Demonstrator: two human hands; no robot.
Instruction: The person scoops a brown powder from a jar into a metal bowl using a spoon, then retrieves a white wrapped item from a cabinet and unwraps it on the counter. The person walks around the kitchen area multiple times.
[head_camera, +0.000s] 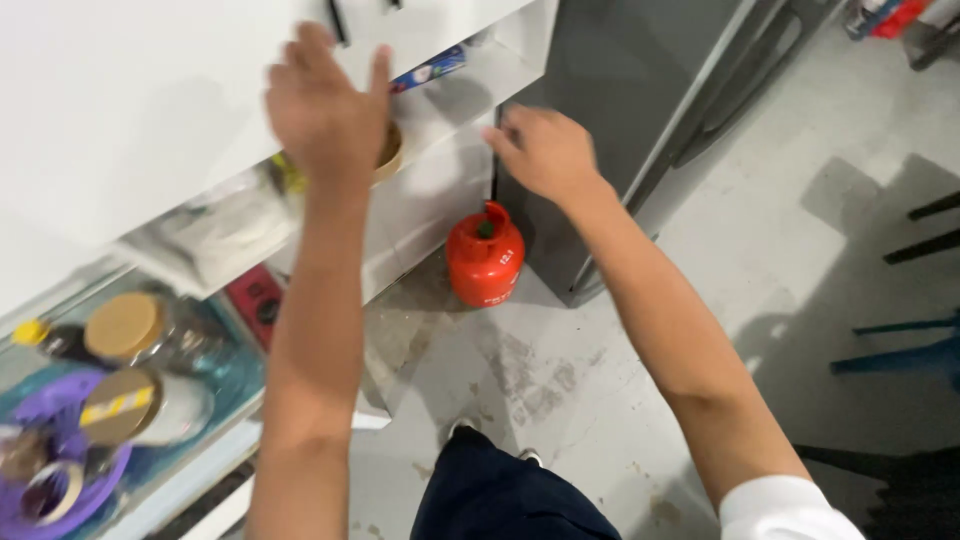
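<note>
Stained grey floor (520, 370): red gas cylinder (485, 255), fridge (620, 120) standing beside.

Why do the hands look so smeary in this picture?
In the head view, both the left hand and right hand are motion-blurred, as are the jars at lower left; the red gas cylinder looks sharper; dark chair shadows cross the floor.

Beside the orange-red gas cylinder (485, 255) stands a dark grey fridge (640, 90); the floor (560, 370) beneath the cylinder is pale grey with darker stains. Left of it, a white cabinet door (130, 90), tan jar lids (123, 325), a purple basket (60, 470).
</note>
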